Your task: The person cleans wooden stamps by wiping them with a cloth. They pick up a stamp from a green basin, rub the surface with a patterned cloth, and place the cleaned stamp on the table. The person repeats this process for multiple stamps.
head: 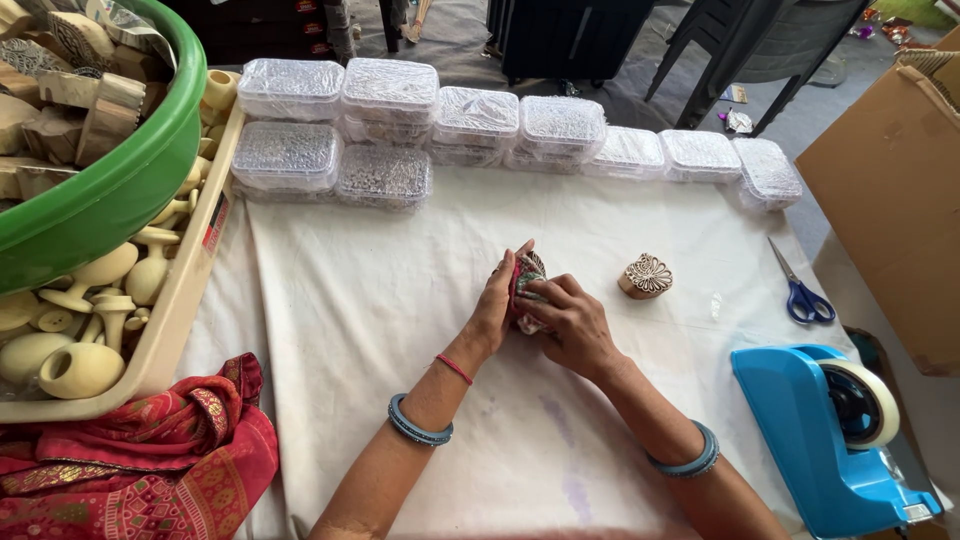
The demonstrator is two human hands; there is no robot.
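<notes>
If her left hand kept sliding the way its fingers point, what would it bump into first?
Past the cloth-wrapped bundle that the left hand already touches, probably the clear plastic boxes along the table's far edge; white cloth lies between.

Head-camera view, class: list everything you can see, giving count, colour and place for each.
Patterned cloth bundle: one, red and green, table centre, between both hands.
Carved wooden block: one, brown, right of the hands.
Scissors: one, blue handles, right edge.
Tape dispenser: one, blue, lower right.
Clear plastic boxes: about ten, far edge.
Green tub: one, upper left.
Wooden handles: many, pale, left tray.
Red fabric: one, lower left.
Cardboard box: one, right.
Left hand: holding bundle.
Right hand: holding bundle.
</notes>
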